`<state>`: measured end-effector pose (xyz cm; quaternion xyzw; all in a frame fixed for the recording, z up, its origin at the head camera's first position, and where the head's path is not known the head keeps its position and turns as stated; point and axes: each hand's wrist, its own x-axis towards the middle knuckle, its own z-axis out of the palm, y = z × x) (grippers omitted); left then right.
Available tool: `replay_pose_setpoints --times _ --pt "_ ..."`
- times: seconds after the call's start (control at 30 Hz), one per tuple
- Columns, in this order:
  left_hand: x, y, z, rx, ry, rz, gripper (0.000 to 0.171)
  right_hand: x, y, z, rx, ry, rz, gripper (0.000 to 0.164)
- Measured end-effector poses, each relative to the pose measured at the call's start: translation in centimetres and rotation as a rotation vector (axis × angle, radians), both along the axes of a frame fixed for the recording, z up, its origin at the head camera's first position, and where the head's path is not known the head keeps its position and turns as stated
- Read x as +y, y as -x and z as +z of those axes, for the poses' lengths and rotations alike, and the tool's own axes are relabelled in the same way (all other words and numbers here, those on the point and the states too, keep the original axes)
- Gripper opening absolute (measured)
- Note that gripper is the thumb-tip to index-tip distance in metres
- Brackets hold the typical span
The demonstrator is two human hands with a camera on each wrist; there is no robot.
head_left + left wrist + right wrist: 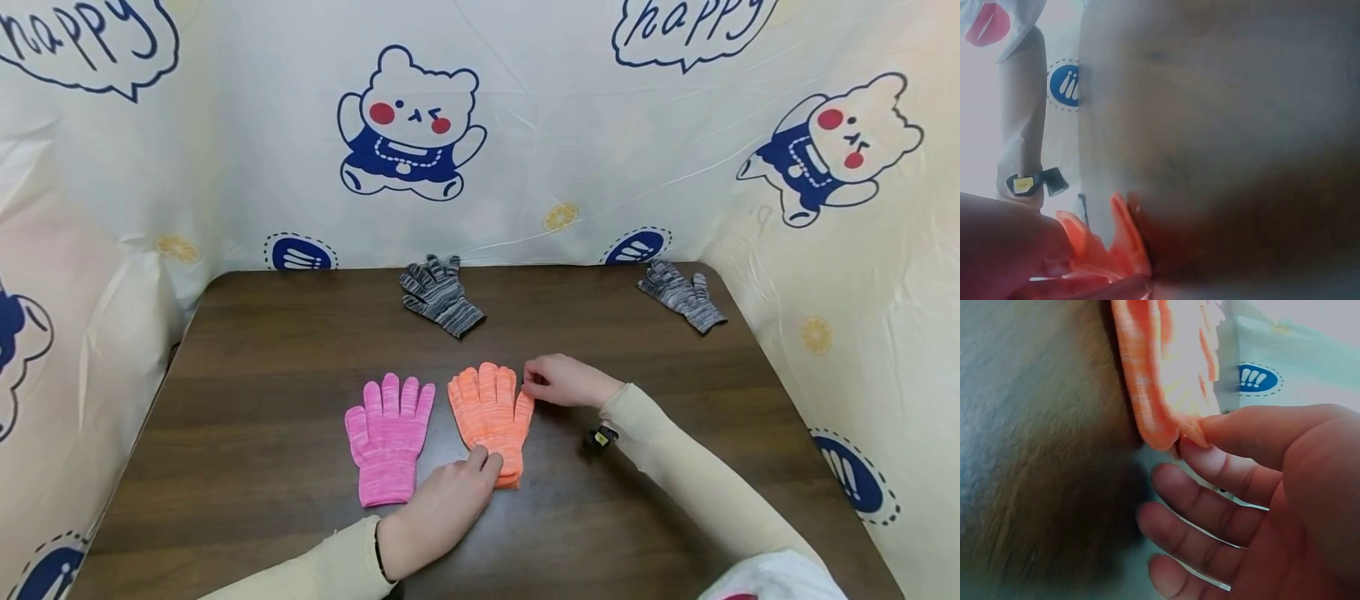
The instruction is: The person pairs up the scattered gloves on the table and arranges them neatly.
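Note:
An orange knit glove (491,408) lies palm-down on the table, fingers toward the far side, with a second orange layer showing under its cuff. My right hand (570,381) pinches the tip of its right-side finger between thumb and forefinger; in the right wrist view the other fingers of that hand (1260,506) are loosely bent below the orange fabric (1141,381). At the cuff end my left hand (446,512) grips the glove with curled fingers. The left wrist view has orange fabric (1124,240) between the fingers. Left of it lies a pink glove (390,442), spread flat.
Two grey-black striped gloves lie along the table's far edge, one near the middle (442,297) and one at the right corner (682,296). The brown wooden table (247,433) is walled by a white printed curtain (525,125) behind and on both sides.

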<state>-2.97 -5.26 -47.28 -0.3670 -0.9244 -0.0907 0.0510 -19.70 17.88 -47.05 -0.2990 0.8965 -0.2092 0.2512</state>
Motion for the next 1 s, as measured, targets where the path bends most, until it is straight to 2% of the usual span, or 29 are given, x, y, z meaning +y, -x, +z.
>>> replay_pose_setpoints --times 0.13,0.37,0.53,0.63,0.77,1.0 --pt "0.0 -0.1 -0.1 -0.058 0.026 0.003 0.007 0.2 0.1 0.0 -0.035 -0.007 0.000 0.013" --pt "0.0 0.0 -0.6 -0.018 0.052 0.001 0.011 0.5 0.2 0.2 -0.089 -0.041 -0.030 0.014" --pt "0.0 0.1 -0.9 -0.019 0.017 0.004 0.013 0.4 0.0 -0.1 -0.100 -0.051 -0.052 0.013" --pt "-0.1 0.1 -0.9 -0.038 0.003 -0.002 0.014 0.4 -0.2 -0.2 -0.092 -0.060 -0.046 0.012" --pt "-0.1 0.1 -0.8 -0.054 0.025 -0.029 0.006 0.3 -0.3 -0.5 -0.061 -0.046 -0.023 0.013" --pt "-0.1 0.1 -0.8 -0.077 0.040 -0.058 0.012 0.1 -0.4 -0.9 -0.025 0.030 -0.011 0.008"
